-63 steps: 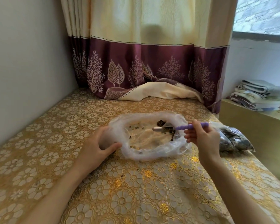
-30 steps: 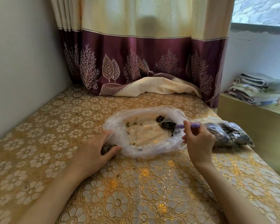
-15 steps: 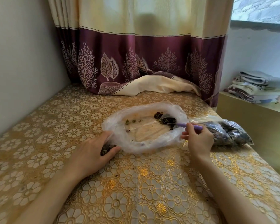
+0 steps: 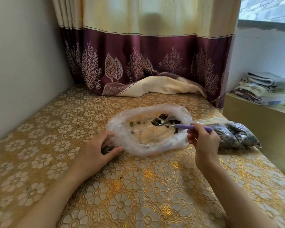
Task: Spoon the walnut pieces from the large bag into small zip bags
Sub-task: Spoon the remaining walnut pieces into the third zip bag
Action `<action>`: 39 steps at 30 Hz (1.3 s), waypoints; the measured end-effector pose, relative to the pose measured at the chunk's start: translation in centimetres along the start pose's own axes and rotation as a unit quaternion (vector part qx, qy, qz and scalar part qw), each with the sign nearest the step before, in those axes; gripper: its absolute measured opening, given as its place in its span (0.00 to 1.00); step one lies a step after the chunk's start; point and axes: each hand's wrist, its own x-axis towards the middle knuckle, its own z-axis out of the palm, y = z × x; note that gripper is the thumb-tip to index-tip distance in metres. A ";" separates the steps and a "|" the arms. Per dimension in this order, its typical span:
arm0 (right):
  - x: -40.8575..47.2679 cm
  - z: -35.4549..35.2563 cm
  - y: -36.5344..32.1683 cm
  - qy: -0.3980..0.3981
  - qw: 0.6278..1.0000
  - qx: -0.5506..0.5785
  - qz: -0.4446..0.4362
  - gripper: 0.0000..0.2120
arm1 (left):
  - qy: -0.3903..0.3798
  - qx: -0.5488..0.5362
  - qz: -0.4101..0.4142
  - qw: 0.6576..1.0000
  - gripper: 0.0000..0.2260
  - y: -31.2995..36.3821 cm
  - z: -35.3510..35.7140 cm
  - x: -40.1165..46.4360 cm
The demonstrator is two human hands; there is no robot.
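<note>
The large clear plastic bag point(image 4: 122, 127) lies open on the gold floral tablecloth point(image 4: 138, 186). A few dark walnut pieces point(image 4: 164, 116) remain at its far right side. My right hand point(image 4: 204, 140) holds a spoon with a purple handle point(image 4: 187, 127); its metal bowl point(image 4: 157, 121) carries some pieces above the bag's inside. My left hand point(image 4: 95, 148) grips the bag's left edge, with a small zip bag holding dark pieces point(image 4: 106, 149) partly hidden under the fingers.
Filled small zip bags point(image 4: 234, 135) lie to the right of the large bag near the table's right edge. A maroon and cream curtain point(image 4: 146, 63) hangs behind. Folded towels point(image 4: 262, 88) sit on a ledge at the right. A grey wall runs along the left.
My right hand drew the spoon out from the walnut pile and lifted it, loaded, over the middle of the bag. The left hand stayed on the bag's left edge.
</note>
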 end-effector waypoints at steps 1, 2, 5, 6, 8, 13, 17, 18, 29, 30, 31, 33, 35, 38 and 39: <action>-0.5 0.4 -0.5 -0.017 1.000 0.013 -0.005 0.10 | -0.002 -0.002 -0.003 1.000 0.30 0.0 0.0 0.0; -0.9 0.7 -0.9 -0.037 0.999 0.024 -0.011 0.09 | -0.004 -0.004 -0.006 1.000 0.29 0.0 0.0 0.1; -2.2 1.5 -1.9 -0.105 0.993 0.029 -0.040 0.11 | -0.005 -0.008 -0.008 1.000 0.29 0.1 0.0 0.1; -2.6 1.8 -2.0 -0.131 0.990 0.023 -0.053 0.11 | -0.005 -0.009 -0.008 1.000 0.29 0.1 0.0 0.2; -3.4 2.2 -2.1 -0.175 0.981 0.005 -0.078 0.12 | -0.003 -0.014 -0.008 1.000 0.29 0.0 -0.1 0.2; -4.6 3.0 -1.7 -0.275 0.947 -0.073 -0.147 0.05 | -0.010 -0.030 -0.016 0.999 0.32 0.0 0.0 0.3; -4.5 3.1 -1.8 -0.371 0.911 -0.099 -0.150 0.07 | 0.020 -0.097 -0.032 0.995 0.30 0.0 -0.1 0.3; -4.4 3.0 -2.0 -0.386 0.906 -0.099 -0.144 0.07 | 0.027 -0.108 -0.035 0.993 0.29 0.0 -0.1 0.3; -1.3 1.3 -2.3 -0.226 0.972 0.048 -0.047 0.07 | 0.025 -0.064 -0.025 0.997 0.26 -0.1 0.1 0.1; -0.8 0.8 -2.3 -0.178 0.982 0.040 -0.057 0.07 | 0.023 -0.055 -0.018 0.998 0.23 0.0 0.1 0.0; -0.3 0.3 -2.2 -0.133 0.988 0.018 -0.070 0.09 | 0.019 -0.047 -0.009 0.999 0.21 0.1 0.1 0.0; 0.4 -0.8 -2.0 -0.074 0.991 -0.040 -0.100 0.13 | 0.017 -0.032 0.015 0.999 0.17 0.5 0.1 -0.1; 0.8 -1.7 -1.5 -0.045 0.985 -0.101 -0.131 0.14 | 0.021 -0.022 0.039 0.999 0.13 0.8 0.1 -0.1; 0.8 -2.5 -1.0 -0.027 0.974 -0.152 -0.166 0.17 | 0.022 -0.008 0.055 0.998 0.19 1.0 0.2 0.0; 0.8 -2.5 -0.9 -0.030 0.971 -0.160 -0.173 0.17 | 0.023 0.003 0.060 0.998 0.22 1.1 0.2 0.0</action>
